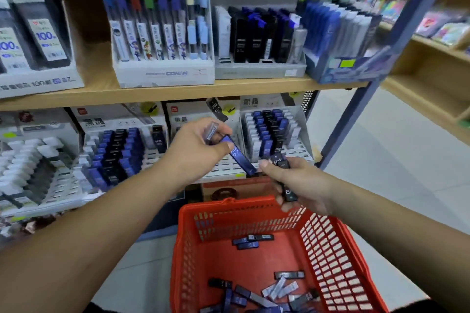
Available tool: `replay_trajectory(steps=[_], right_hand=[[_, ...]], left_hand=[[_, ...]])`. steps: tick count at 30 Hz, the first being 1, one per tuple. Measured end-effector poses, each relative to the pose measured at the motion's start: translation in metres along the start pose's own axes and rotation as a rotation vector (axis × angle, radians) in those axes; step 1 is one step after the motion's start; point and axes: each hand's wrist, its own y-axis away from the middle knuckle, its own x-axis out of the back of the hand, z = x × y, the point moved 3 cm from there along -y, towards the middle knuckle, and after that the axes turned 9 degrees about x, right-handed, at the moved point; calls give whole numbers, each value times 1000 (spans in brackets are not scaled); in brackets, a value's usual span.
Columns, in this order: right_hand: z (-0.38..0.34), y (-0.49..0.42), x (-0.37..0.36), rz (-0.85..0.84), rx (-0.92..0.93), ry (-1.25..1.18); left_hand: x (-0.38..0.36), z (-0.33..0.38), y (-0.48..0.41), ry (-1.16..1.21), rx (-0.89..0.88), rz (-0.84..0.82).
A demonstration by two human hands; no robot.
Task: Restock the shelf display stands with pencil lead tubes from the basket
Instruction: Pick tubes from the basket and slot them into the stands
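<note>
My left hand point(201, 146) pinches a blue pencil lead tube point(239, 155) and also holds a pale clear tube point(211, 131), in front of the middle display stand point(223, 165) on the lower shelf. To its right, my right hand point(297, 183) grips a bundle of dark lead tubes point(286, 178), just above the far rim of the red basket point(244, 207). Several loose blue, black and clear tubes point(254, 292) lie on the basket's floor. The stand's lower slots behind my hands are partly hidden.
Filled stands sit left point(119, 150) and right point(274, 132) of the middle one. The upper shelf board point(178, 93) carries more lead and refill displays. A blue metal upright point(363, 99) borders the shelf on the right, with tiled floor beyond.
</note>
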Motion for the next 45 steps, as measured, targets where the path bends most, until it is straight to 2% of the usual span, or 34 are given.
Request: replay_trajectory(steps=[7,10,14,19,25,30,33,35,37,39,41,45], right_hand=[[17,-7,69,236,114,-137],[21,-12,85,271,104,-219],[23,-14,94,148,0,-396],[27,-9,100,-29,-28,-570],[26,-8,106,-87,46,-719],[26,-12,103,-101,46,-737],[26,-12,102,-129,20,-772],[26,-12,102,-106,15,-760],[25,-13,102,-48,33,-699],[21,-15,97,25,87,-588],[15,-18,91,104,153,-488],[-4,-20,71,165,294,-329]], left_hand=[[-86,33,-23,-165,-223,33],[-114,34,-47,-215,-272,99],[-133,33,-71,-420,-267,177],[-140,33,-90,-621,-256,112],[-145,35,-106,-578,-223,72],[-149,25,-110,-606,-194,83],[-151,25,-116,-637,-156,-2],[-151,31,-114,-640,-176,-63],[-144,36,-109,-571,-226,-29],[-131,42,-94,-434,-145,-39],[-121,41,-77,-306,36,-165],[-98,30,-45,-254,270,-411]])
